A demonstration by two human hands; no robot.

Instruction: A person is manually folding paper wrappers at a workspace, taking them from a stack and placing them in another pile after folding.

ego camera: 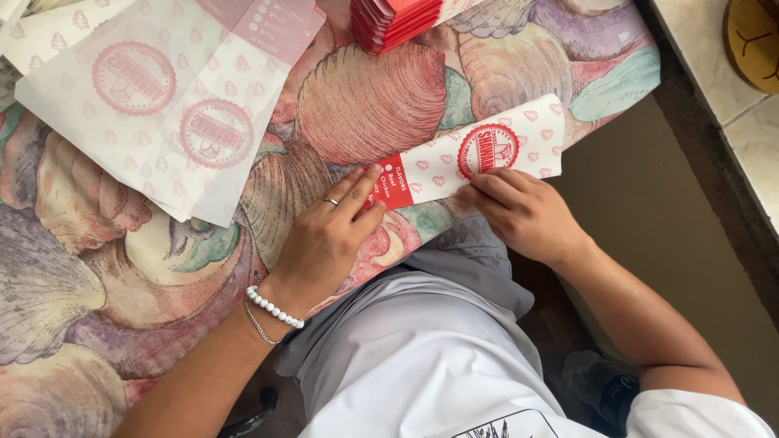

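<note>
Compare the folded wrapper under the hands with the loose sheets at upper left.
The wrapper is folded into a narrow strip; the sheets lie flat, wide and overlapping. Both hands, left and right, press the wrapper; the sheets lie untouched. Both are white paper with red print.

A food stall or small takeaway shop, it seems: printed wrappers (174, 97) and red sleeves (398, 20) piled on a shell-patterned table (365, 105) beside a tiled counter (714, 65).

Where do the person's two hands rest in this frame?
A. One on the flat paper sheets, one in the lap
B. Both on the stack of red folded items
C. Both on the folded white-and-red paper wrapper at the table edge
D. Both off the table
C: the left hand presses the red end of the folded paper wrapper and the right hand presses its lower edge.
</note>
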